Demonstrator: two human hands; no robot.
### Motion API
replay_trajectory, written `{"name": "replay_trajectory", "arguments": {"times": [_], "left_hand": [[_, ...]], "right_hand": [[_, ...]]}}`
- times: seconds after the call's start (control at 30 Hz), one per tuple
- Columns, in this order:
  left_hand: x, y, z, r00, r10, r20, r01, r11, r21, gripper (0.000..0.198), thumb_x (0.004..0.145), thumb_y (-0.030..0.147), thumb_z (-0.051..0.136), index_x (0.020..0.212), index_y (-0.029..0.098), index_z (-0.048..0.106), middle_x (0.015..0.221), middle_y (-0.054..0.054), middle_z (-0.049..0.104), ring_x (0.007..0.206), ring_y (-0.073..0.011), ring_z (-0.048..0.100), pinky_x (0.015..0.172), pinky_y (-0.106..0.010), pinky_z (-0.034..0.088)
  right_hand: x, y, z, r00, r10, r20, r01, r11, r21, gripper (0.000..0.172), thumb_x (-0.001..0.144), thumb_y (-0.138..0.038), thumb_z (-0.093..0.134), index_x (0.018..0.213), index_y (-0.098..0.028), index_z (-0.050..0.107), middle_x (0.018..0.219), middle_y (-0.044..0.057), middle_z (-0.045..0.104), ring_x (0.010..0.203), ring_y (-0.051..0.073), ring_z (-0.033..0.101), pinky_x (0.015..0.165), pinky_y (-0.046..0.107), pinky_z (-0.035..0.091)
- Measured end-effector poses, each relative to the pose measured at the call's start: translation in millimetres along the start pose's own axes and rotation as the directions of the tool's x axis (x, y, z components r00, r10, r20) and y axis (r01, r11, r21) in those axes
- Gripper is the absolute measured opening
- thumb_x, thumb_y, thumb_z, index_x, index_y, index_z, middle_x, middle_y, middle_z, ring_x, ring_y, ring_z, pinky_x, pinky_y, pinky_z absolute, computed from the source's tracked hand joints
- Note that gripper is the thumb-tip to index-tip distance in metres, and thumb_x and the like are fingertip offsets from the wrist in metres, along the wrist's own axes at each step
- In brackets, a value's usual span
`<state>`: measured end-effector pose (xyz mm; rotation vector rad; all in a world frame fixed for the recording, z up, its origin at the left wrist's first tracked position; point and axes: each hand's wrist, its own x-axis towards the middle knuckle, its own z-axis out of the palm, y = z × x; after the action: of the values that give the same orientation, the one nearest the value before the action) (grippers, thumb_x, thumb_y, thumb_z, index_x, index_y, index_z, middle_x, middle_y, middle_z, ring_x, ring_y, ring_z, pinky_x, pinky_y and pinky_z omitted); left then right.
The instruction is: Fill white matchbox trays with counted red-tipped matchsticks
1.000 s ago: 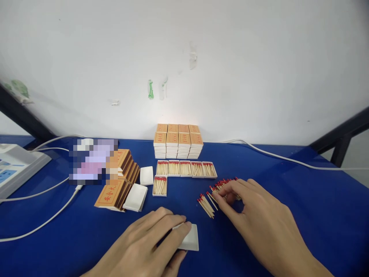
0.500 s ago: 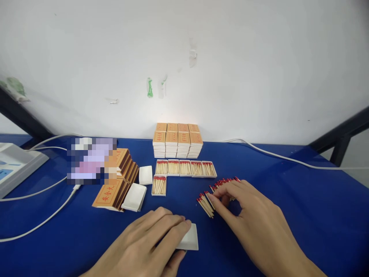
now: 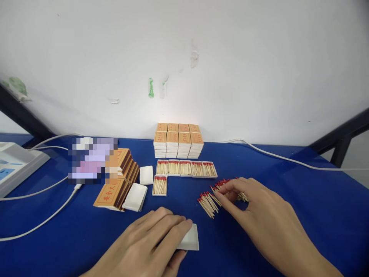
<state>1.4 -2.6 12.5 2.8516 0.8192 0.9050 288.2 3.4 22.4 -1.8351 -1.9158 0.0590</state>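
My left hand (image 3: 154, 242) is closed around a white matchbox tray (image 3: 190, 237) at the near middle of the table. The tray's right end sticks out past my fingers; the rest is hidden under them. Over to the right, my right hand (image 3: 253, 211) has thumb and index finger pinched together at the red-tipped matches. A small row of matches (image 3: 208, 205) lies fanned out just left of its fingertips. Behind and partly under that hand lies the larger heap of matches (image 3: 225, 183). How many matches are between the fingertips is hard to make out.
Filled matchbox trays (image 3: 185, 168) stand in a row, with one more filled tray (image 3: 159, 185) in front. Behind is a stack of closed matchboxes (image 3: 178, 140). Orange matchbox sleeves (image 3: 108, 194) and white trays (image 3: 135, 197) lie at left, near a white cable (image 3: 62, 209).
My right hand has shifted slightly right along the matches. More matches now show in the small row left of its fingertips. My left hand and its tray stay put.
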Motion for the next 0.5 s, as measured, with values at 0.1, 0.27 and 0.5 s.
{"name": "replay_trajectory", "arguments": {"times": [0.1, 0.27, 0.5], "left_hand": [[1, -1, 1.5, 1.0, 0.004, 0.007, -0.004, 1.0, -0.002, 0.028, 0.116, 0.012, 0.05, 0.138, 0.013, 0.068, 0.123, -0.006, 0.085, 0.107, -0.0234, 0.084, 0.095, -0.035, 0.071], [-1, -1, 0.2, 1.0, 0.012, 0.0, -0.012, 1.0, -0.003, 0.029, 0.116, 0.012, 0.051, 0.14, 0.013, 0.067, 0.126, -0.007, 0.085, 0.11, -0.0243, 0.084, 0.097, -0.037, 0.071], [0, -1, -0.4, 1.0, -0.014, 0.019, 0.014, 1.0, 0.001, 0.029, 0.116, 0.012, 0.049, 0.138, 0.014, 0.067, 0.124, -0.006, 0.085, 0.108, -0.0233, 0.084, 0.095, -0.035, 0.07]], "right_hand": [[0, 0, 0, 0.999, -0.013, 0.05, 0.013, 1.0, 0.008, 0.014, 0.098, -0.043, 0.077, 0.087, -0.035, 0.078, 0.079, -0.004, 0.078, 0.077, 0.025, 0.078, 0.057, 0.033, 0.051], [-2, 2, 3, 0.998, -0.032, 0.059, 0.033, 0.999, -0.018, 0.015, 0.1, -0.035, 0.072, 0.085, -0.033, 0.076, 0.077, -0.004, 0.077, 0.072, 0.022, 0.076, 0.055, 0.032, 0.05], [-5, 0, 12, 0.995, -0.088, -0.035, 0.084, 0.989, -0.121, 0.02, 0.104, -0.034, 0.066, 0.085, -0.03, 0.072, 0.079, -0.002, 0.075, 0.073, 0.023, 0.073, 0.052, 0.032, 0.048]]}}
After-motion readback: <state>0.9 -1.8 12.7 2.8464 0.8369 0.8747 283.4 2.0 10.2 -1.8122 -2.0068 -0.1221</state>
